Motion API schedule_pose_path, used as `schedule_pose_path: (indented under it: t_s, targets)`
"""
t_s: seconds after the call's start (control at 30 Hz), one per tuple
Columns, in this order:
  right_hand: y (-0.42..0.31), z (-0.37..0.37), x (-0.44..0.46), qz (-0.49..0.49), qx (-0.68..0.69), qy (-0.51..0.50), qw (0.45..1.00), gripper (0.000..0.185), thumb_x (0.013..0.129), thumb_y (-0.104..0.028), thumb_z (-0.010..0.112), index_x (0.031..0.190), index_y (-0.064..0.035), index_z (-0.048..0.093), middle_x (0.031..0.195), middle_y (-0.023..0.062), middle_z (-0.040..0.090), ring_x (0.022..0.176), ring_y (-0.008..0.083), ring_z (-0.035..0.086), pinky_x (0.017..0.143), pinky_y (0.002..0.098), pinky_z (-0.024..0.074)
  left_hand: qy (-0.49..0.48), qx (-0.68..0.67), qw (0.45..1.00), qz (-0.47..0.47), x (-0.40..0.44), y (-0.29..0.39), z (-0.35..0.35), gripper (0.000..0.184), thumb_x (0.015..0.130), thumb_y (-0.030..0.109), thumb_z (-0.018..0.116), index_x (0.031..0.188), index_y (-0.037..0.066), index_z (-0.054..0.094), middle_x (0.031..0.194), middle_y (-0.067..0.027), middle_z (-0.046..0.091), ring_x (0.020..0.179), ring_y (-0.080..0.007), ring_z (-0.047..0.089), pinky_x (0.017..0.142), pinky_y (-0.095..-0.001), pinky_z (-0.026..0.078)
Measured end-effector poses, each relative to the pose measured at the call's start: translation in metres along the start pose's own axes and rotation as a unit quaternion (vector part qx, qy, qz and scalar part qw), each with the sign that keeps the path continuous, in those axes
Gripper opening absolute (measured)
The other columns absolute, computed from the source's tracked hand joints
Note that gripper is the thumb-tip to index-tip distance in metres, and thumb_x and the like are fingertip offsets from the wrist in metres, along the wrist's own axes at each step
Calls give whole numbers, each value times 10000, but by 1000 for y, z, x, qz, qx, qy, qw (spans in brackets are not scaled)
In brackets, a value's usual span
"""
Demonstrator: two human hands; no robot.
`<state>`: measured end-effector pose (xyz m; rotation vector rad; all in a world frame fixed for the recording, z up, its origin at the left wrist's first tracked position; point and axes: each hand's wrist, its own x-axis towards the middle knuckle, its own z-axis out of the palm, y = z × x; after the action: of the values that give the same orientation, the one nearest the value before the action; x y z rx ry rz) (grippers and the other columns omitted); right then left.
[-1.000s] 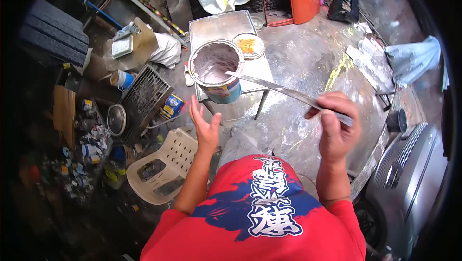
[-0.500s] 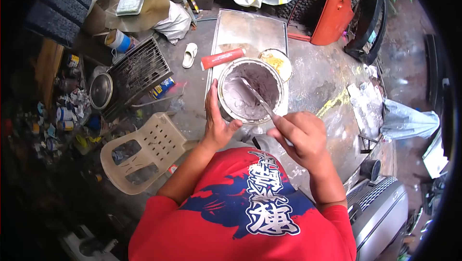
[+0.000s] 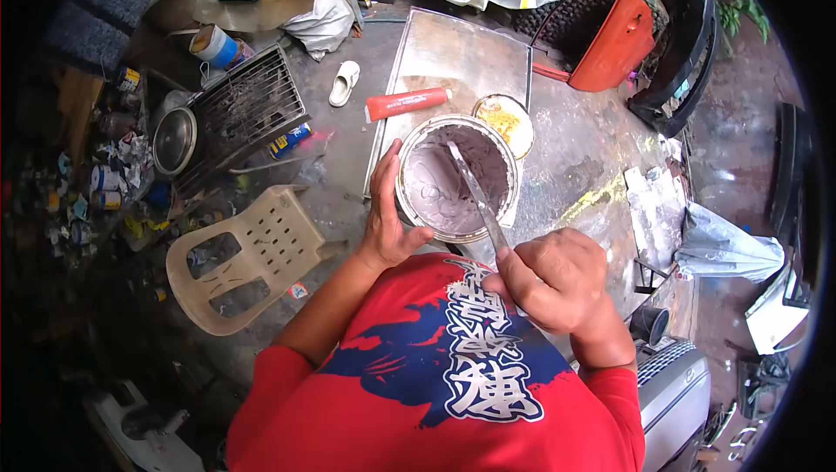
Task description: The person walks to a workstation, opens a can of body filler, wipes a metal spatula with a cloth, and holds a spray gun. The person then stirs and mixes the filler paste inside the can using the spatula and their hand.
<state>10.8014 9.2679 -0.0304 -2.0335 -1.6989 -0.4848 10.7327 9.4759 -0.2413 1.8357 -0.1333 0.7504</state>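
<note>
An open can [image 3: 416,202] of greyish-pink paste stands on the near end of a small table [image 3: 470,45]. My left hand [image 3: 387,219] rests against the can's left side, thumb apart from the fingers. In my right hand [image 3: 553,280] is a long metal spatula [image 3: 477,192], gripped at its near end, with its tip inside the can over the paste. Behind the can lies a red tube [image 3: 407,104]. A round lid [image 3: 505,124] smeared with orange-yellow stuff lies at the can's upper right.
A beige plastic chair [image 3: 252,254] stands at the left, below a metal grate [image 3: 252,102]. One white slipper [image 3: 345,84] lies on the floor. An orange panel [image 3: 614,43] is at the upper right, and a grey car part [image 3: 675,402] at the lower right.
My left hand has come to the can's side. The spatula, held in my right hand, has moved left and now points more steeply into the can. The view has tilted down, showing the red tube.
</note>
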Motion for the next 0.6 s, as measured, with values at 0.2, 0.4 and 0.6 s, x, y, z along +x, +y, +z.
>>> schedule_pose_path:
  t_s: [0.2,0.4,0.6]
  targets:
    - [8,26,3,7,0,6,1000,270,776,-226,826,902,-82,636,664,-13,484,527,133,556,454,277,417,-4,-14,1000,-7,-1,-1,-1,1008,913,693,567,1564,17,199,1582,-320,261,1449,-437,318,1200,-504,245]
    - [14,53,8,44,25,-9,999,241,773,-165,820,911,-67,647,676,28,525,533,204,569,458,345,420,0,-19,999,-25,-2,2,0,1019,900,695,584,1554,6,215,1575,-319,269,1435,-437,339,1199,-502,249]
    - [30,81,4,110,41,-57,991,199,815,-167,780,928,-59,657,697,62,534,554,260,578,489,377,444,5,-52,998,-33,-5,-1,4,1020,899,689,590,1555,8,205,1573,-317,269,1438,-437,328,1200,-498,248]
